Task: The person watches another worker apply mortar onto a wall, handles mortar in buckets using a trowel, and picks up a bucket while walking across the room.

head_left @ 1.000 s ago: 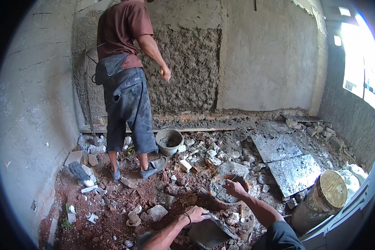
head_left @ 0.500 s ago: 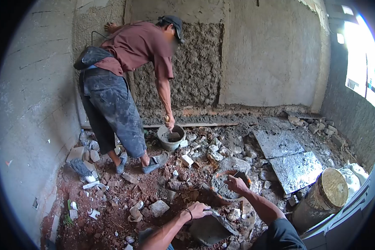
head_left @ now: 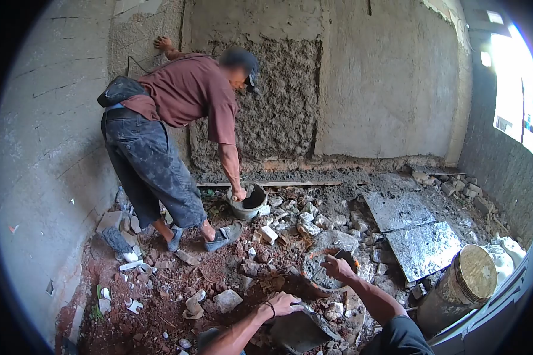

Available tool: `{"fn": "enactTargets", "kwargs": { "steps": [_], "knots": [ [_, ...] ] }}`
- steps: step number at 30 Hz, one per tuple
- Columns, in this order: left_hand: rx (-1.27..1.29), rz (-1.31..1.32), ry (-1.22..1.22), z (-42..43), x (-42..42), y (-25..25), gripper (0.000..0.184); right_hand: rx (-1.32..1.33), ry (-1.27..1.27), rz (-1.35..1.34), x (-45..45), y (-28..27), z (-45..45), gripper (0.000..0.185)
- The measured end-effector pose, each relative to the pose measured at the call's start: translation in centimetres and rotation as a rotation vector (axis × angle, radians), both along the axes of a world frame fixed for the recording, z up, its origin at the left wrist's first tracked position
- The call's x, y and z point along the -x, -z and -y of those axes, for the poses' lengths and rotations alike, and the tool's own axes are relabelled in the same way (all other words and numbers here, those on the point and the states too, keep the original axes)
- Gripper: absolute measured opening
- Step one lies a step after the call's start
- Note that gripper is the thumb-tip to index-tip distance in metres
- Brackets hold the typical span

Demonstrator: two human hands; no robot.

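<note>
Grey bucket looks stiff, probably heavyish, maybe slick; take it by the rim, where your left grip is clamped. Your right grip seems wrapped around a thin tool.

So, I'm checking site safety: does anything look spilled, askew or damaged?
Yes: broken rubble litters the dirt floor around the co-worker's shoes, probably poor footing, and the panels at right look mortar-smeared.

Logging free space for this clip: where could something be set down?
The near board, between the far board and the tall bucket, looks smeared but free. Rubble crowds the tub under the right hand and the container at the left hand.
</note>
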State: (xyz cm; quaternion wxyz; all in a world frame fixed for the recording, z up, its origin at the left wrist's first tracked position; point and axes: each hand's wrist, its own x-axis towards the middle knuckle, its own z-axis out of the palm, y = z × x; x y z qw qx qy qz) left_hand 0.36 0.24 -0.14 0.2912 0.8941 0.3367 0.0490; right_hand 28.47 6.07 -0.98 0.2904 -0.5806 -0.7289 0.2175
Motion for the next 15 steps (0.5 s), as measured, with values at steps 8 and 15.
{"fn": "enactTargets", "kwargs": {
  "steps": [8, 15],
  "knots": [
    [0.005, -0.014, 0.010, -0.4, -0.1, 1.0, 0.053, -0.017, 0.039, 0.037, 0.1, 0.0, 0.1, 0.026],
    [-0.003, -0.019, 0.025, -0.1, -0.1, 0.2, 0.053, 0.039, 0.037, -0.020, 0.7, -1.4, 0.8, 0.028]
  ]
}}
